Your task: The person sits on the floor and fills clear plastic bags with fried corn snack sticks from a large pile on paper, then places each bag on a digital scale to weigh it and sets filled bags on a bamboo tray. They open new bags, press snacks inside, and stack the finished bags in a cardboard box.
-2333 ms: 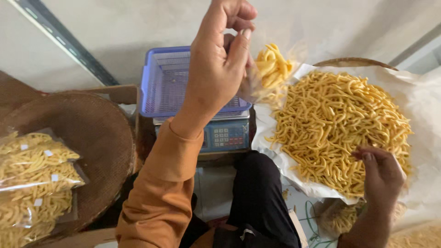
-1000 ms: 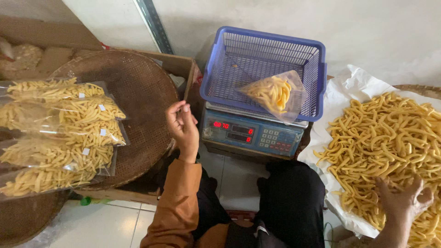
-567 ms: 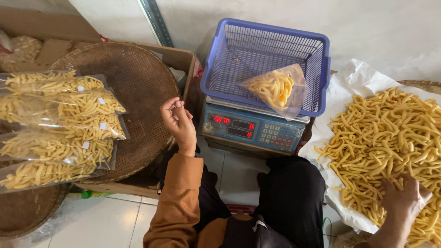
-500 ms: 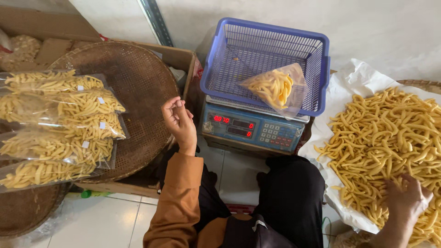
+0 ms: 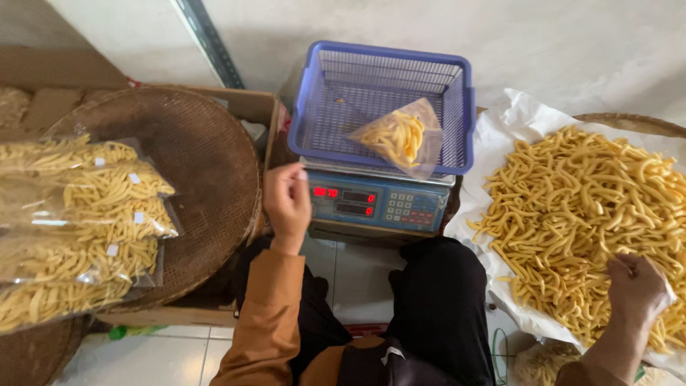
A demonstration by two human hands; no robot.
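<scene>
Weighing looks like the step in hand: a part-filled bag [image 5: 399, 137] lies in the basket [image 5: 457, 114] on the scale [image 5: 375, 204]. The right hand [image 5: 638, 286] curls into the snack heap [image 5: 593, 207], seemingly pinching sticks. The left hand [image 5: 287, 202] hovers loosely curled, empty, by the scale's left edge. Next, probably, carrying sticks to the bag.

Golden-yellow snack sticks [image 5: 593, 214] on white paper [image 5: 511, 129]. Blue mesh basket [image 5: 382, 93], clear bag [image 5: 400, 137] of yellow sticks inside. Blue-faced scale [image 5: 375, 204], red digits. Brown woven tray [image 5: 193, 179]. Orange sleeve [image 5: 268, 322], black trousers [image 5: 439, 300].
</scene>
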